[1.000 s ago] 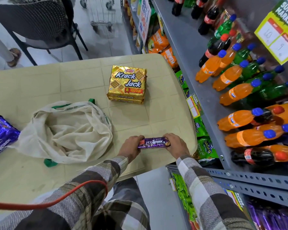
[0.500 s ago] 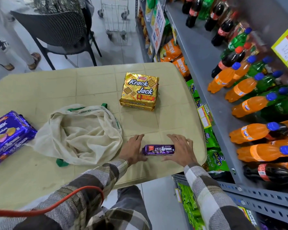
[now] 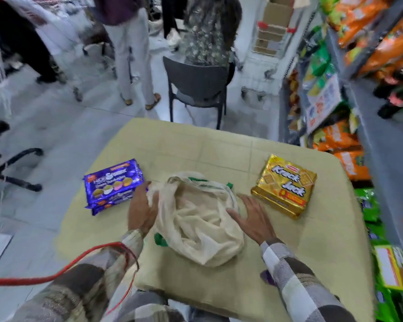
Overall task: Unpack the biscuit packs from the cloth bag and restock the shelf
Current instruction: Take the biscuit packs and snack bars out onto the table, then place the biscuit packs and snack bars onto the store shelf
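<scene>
The cloth bag lies crumpled in the middle of the surface, right in front of you, and it sits between your two hands. Its mouth is open and faces up.

Your left hand is on the left edge of the bag. The fingers are curled around a fold of the cloth, so this hand has hold of the bag's rim.

Your right hand is on the right side of the bag. It is spread wide and flat, palm down, with the thumb touching the cloth and the fingers resting on the surface. It has nothing in it.

The purple biscuit pack lies on the surface just to the left of your left hand, close to your fingertips. A second purple pack seems to lie under it.

The gold Krack Jack pack lies flat on the surface, near your right hand but not touching it, a little farther away from you.

A small bit of something purple peeks out beside your right sleeve, near the front edge of the surface. It is too hidden to tell what it is.

The shelf runs along your right side. The picture is a bit blurry.
</scene>
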